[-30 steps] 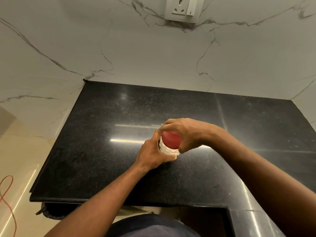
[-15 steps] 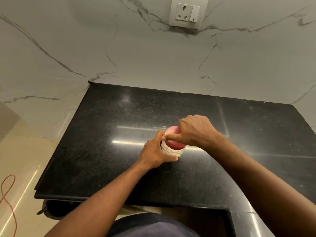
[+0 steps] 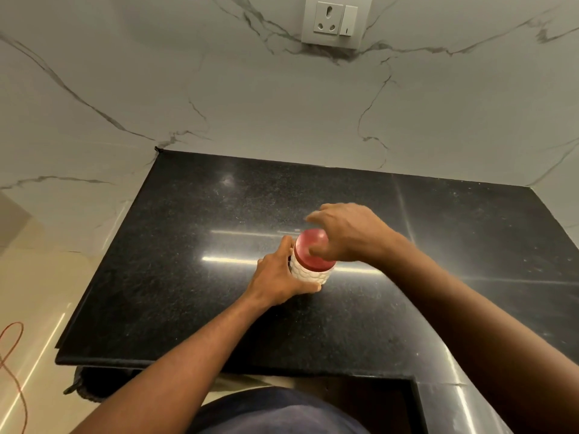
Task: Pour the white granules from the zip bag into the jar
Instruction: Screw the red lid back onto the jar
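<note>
A small jar (image 3: 308, 276) with a white scaled body stands on the black countertop (image 3: 188, 277), near its middle. A red lid (image 3: 305, 250) sits on top of it. My left hand (image 3: 279, 277) wraps the jar's body from the left and front. My right hand (image 3: 351, 233) hovers over the lid from the right, blurred, with fingers spread; the thumb lies across the lid and the other fingers are lifted off it. No zip bag is in view.
A marble wall rises behind the counter, with a socket and switch plate (image 3: 336, 21) high up. The counter's left and front edges drop to a beige floor with an orange cable (image 3: 12, 355). A dark object (image 3: 91, 383) sits under the front edge.
My right hand gripped the red lid and turned on it; now its fingers have loosened and spread above the lid. My left hand kept hold of the jar, which stayed in place.
</note>
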`<state>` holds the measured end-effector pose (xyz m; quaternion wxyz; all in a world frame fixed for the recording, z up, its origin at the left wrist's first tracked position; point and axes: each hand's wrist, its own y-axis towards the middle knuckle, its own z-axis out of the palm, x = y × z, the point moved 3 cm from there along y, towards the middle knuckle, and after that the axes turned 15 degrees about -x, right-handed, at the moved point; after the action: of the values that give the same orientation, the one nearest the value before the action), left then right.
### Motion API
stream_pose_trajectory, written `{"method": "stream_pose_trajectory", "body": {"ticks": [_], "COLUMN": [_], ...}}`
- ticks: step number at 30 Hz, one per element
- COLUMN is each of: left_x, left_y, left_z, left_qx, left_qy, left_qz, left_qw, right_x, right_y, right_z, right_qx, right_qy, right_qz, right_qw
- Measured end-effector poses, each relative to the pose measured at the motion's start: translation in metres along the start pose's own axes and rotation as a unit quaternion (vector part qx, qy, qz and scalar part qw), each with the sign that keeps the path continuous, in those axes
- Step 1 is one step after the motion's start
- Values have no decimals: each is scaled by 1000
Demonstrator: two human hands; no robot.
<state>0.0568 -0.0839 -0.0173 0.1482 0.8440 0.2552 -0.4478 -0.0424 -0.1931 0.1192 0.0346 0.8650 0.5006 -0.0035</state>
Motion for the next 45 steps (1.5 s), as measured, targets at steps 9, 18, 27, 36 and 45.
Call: {"method": "stream_pose_trajectory", "body": {"ticks": [9,18,27,36,45], "left_x": [-6,-10,-11,-10,-3], "left_y": [-2,-4,-2,-3,-1], "left_z": [-2,-5,-6,-4,0], "left_qx": [2,13,9,6,-3], "left_qy": [6,20,13,19,22], "left_qz": [2,-9,0,-3,6], "left_qw": [1000,1000,1000,1000,1000], "right_x": [8,6,5,2,5], "right_y": [7,-8,-16,-14,-22], "right_z": [8,9,27,23,32], "right_qx": [-20,88,-59,-43,-17], "right_qy": [-45,54,-10,26,87], "right_qz": [48,-73,52,-15,2], "right_qw": [998,992,997,999,996]}}
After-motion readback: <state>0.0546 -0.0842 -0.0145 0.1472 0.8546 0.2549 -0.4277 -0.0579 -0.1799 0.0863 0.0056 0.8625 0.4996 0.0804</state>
